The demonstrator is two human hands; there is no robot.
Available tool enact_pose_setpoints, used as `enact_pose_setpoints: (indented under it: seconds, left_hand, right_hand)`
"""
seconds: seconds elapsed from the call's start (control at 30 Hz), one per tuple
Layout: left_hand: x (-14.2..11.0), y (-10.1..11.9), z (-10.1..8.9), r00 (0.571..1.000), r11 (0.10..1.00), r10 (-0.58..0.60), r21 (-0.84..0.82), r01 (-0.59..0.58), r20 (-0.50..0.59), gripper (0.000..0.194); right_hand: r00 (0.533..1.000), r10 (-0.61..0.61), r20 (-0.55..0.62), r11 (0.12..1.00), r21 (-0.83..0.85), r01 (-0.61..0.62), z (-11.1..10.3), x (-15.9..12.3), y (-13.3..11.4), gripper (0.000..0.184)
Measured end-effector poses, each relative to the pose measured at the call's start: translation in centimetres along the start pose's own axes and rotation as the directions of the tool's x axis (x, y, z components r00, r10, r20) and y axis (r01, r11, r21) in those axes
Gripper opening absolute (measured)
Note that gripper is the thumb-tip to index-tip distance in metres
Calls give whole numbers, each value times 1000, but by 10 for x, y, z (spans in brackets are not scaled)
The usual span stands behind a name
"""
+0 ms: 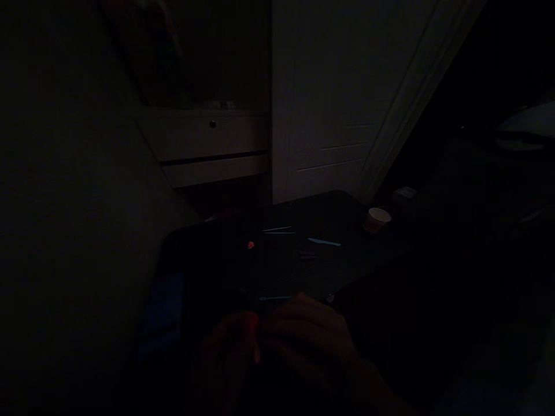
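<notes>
Head view: your left hand (232, 344) and curled right hand (313, 332) sit close together; whether they hold anything, I cannot tell, so light the surface (273, 268) better.

No text, label, brand, number or sign can be read. The cup (377, 222) stands on the desk (321, 208), its side too dim to tell whether anything is printed there. On the pale panel (329, 75), left of the cup and beyond it, a small hatched patch (304, 155) forms no readable character. Farther left of the cup, the pale marks (223, 105) above the drawer front (240, 132) are too small and blurred to make out. The bluish patch (161, 315), well left of the cup, shows no legible writing.
</notes>
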State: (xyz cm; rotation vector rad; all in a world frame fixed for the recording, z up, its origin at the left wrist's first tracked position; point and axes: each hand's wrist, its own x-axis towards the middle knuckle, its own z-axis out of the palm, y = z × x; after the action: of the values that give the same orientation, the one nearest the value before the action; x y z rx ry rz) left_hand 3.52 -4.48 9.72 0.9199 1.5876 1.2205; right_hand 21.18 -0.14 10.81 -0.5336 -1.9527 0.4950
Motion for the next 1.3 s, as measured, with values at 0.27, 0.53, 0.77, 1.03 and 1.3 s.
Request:
enact_pose_setpoints:
  seconds: [0.27,0.53,0.77,1.03,1.3]
  left_hand:
    - [0,11,-3,984,987,-134,-71,143,116,33]
    - [0,6,0,987,974,-126,-174,143,103,34]
    - [0,8,0,993,953,-99,-280,111,58,35]
    - [6,6,-2,980,921,-144,-343,184,139,35]
    - [4,-5,5,981,911,-159,-365,190,114,40]
  right_hand:
    - [998,-54,23,998,31,53,1,-7,8,18]
    - [997,-73,29,996,-45,74,-1,-6,11,26]
    - [974,-31,223,990,-125,60,-19,7,10,22]
    - [909,-71,410,972,-175,155,-30,15,9,20]
    - [906,-94,413,974,-152,170,-27,17,11,22]
